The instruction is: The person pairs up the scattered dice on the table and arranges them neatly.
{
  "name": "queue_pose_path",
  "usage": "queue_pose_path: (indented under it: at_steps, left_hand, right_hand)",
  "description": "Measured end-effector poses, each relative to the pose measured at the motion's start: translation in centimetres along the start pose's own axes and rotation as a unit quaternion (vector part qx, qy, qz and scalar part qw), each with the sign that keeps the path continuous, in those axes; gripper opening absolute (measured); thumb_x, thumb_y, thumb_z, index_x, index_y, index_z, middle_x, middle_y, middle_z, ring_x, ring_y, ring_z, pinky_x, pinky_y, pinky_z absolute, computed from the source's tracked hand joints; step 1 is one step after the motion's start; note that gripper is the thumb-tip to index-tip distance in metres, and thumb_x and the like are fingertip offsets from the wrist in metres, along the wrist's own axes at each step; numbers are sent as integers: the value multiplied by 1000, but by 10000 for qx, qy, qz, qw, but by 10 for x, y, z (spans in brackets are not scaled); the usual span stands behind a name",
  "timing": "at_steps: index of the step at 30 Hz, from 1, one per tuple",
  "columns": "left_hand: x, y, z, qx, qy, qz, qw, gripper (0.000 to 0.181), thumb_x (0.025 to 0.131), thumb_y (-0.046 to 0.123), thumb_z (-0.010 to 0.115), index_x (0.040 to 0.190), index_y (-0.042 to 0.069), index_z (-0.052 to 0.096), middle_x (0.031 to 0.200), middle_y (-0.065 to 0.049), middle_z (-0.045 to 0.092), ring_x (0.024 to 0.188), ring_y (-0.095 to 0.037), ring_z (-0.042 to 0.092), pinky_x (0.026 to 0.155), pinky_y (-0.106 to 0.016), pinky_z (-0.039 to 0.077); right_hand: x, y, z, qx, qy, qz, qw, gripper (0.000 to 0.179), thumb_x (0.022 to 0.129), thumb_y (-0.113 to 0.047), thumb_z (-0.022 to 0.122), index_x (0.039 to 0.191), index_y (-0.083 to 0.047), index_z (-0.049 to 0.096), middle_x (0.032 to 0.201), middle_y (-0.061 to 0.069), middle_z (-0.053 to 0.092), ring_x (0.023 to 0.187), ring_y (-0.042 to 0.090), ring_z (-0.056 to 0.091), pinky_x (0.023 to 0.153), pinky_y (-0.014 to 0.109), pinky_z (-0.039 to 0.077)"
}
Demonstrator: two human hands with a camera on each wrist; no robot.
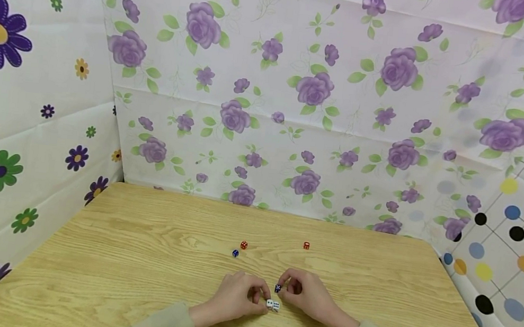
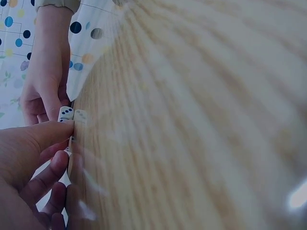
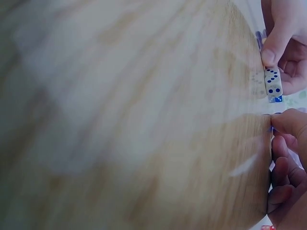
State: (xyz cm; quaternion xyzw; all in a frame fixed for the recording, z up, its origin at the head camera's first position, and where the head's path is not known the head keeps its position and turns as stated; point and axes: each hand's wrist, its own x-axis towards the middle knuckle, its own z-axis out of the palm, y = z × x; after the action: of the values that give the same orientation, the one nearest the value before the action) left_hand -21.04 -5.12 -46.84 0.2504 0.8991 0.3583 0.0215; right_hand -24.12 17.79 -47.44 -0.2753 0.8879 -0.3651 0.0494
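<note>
Two white dice (image 1: 272, 305) with dark pips sit side by side on the table. The thumb and forefinger of my left hand (image 1: 239, 295) pinch the left one of the pair; the thumb partly covers the white dice (image 2: 66, 113) in the left wrist view. Just behind them, my right hand (image 1: 309, 296) pinches a dark blue die (image 1: 277, 288) between thumb and forefinger. Seen from the right wrist, this blue die is mostly hidden by the right hand (image 3: 290, 148), while the white dice (image 3: 273, 82) stand by the left thumb.
Farther back on the wooden table (image 1: 147, 247) lie a red die (image 1: 244, 245) and another blue die (image 1: 235, 253), close together. A second red die (image 1: 306, 245) lies to their right. Patterned cloths (image 1: 268, 105) enclose the back and both sides.
</note>
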Motion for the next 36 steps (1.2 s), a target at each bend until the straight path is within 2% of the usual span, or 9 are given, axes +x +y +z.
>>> queue_pose_path:
  at_steps: [6,10,13,16,20,24,29,32,36]
  left_hand:
    - [1,-6,-6,-362,-423,235,9982,17,78,24,83,92,26,72,69,14,61,65,3,44,70,-23,33]
    - [3,-11,-20,-1073,-1102,318,9876,16,82,12,79,96,15,72,78,3,66,66,1,50,65,-16,41]
    - [5,-16,-31,-1398,-1353,309,9804,11,84,6,76,93,9,71,84,-4,68,71,-2,55,68,-17,46]
    - [9,-22,-39,-1295,-1226,354,9833,7,85,4,75,86,8,70,83,-3,68,71,-2,57,67,-18,48]
    - [15,-32,-50,-839,-780,524,9920,9,86,6,75,81,12,70,80,2,66,70,-1,55,65,-19,48]
    - [20,-40,-62,-503,-255,494,9972,6,88,10,73,84,14,71,82,4,66,71,-2,55,65,-20,48]
    - [29,-50,-75,-258,240,426,9985,5,91,17,71,88,14,74,83,5,68,72,-3,56,65,-20,47]
    - [34,-58,-80,-234,300,374,9986,5,91,16,71,92,13,75,86,4,70,74,-6,57,66,-20,47]
    - [39,-69,-83,-272,147,362,9989,10,90,13,72,99,10,75,88,2,69,75,-11,57,65,-21,47]
  right_hand:
    - [0,1,0,37,-19,-9,10000,9,91,-20,71,96,-25,67,71,-8,59,56,-2,46,54,18,41]
    - [1,2,0,62,-25,-19,10000,8,91,-20,71,97,-24,67,72,-8,59,57,-2,47,54,18,42]
    - [1,3,0,62,-22,0,10000,8,91,-20,72,96,-25,67,72,-8,59,57,-2,47,54,18,42]
    - [1,2,0,26,-9,10,10000,8,90,-20,72,96,-25,67,71,-8,59,57,-2,47,54,18,42]
    - [1,1,0,1,-19,24,10000,8,91,-20,72,96,-25,67,71,-8,59,57,-2,46,54,18,41]
    - [1,0,0,11,-61,35,10000,8,91,-20,71,96,-25,67,72,-8,59,57,-2,46,54,18,41]
    - [1,-1,-1,45,-80,49,9999,8,91,-21,71,97,-24,67,72,-7,60,57,-2,46,54,18,41]
    - [1,-1,-1,69,-81,62,9999,8,91,-20,71,97,-24,67,72,-7,59,56,-2,45,54,18,41]
    - [0,-1,-1,70,-84,35,9999,8,91,-20,71,97,-24,67,72,-7,59,57,-2,45,54,18,41]
